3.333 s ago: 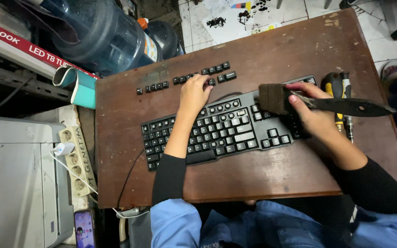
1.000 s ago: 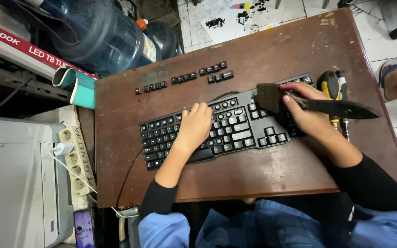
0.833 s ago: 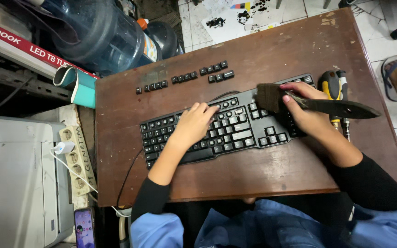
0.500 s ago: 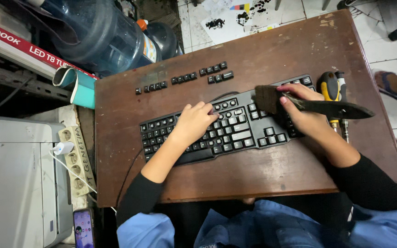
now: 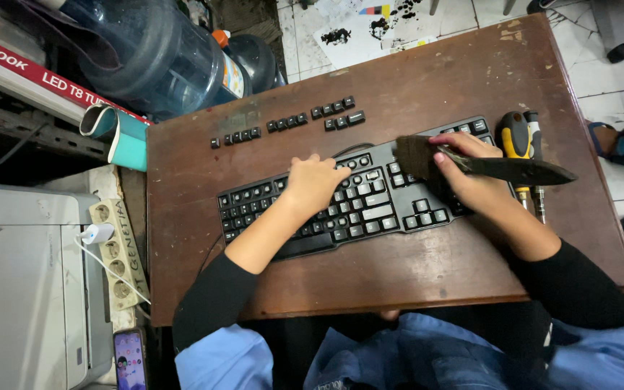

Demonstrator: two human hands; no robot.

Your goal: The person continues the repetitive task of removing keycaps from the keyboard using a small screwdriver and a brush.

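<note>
Resting palm-down at the centre of the frame, the left hand (image 5: 314,184) is lying with its fingers loosely curled over the keys of a black computer keyboard (image 5: 359,204), gripping nothing. The right hand (image 5: 471,177), right of centre, is closing firmly around the dark handle of a flat paintbrush (image 5: 471,162), whose brown bristles are touching the keyboard's upper right keys. The keyboard is sitting slightly tilted on a worn brown wooden table (image 5: 427,79), showing gaps where keys are missing. A row of loose black keycaps (image 5: 287,123) is lying above it. Yellow-handled screwdrivers (image 5: 520,144) are lying just beside the right hand.
</note>
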